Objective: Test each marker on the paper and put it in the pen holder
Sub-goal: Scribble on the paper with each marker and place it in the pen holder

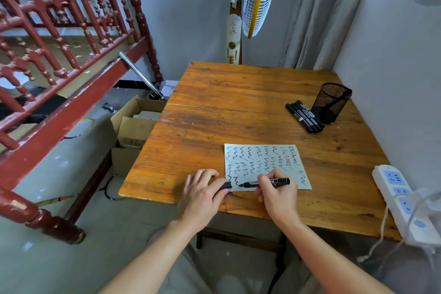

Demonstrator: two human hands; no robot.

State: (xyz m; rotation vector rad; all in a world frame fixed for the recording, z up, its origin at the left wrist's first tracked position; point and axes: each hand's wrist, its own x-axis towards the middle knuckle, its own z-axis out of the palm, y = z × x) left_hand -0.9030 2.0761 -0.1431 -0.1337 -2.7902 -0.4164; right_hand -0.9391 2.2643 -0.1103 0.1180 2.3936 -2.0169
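The right grip [274, 190] pinches the marker [268, 182], tip on the paper [286, 162] at lower centre. The left grip [202, 192] curls round the cap [225, 185] beside the sheet, not clearly pinning it. The paper could skid and ink the tabletop [238, 102]. The pen holder [331, 102] stands well apart, mid-right.

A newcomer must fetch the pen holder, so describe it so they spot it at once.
Start at the orange wooden table and go to its far right side. There stands the pen holder, beside a row of black markers lying flat. It alone is an upright black mesh cup.
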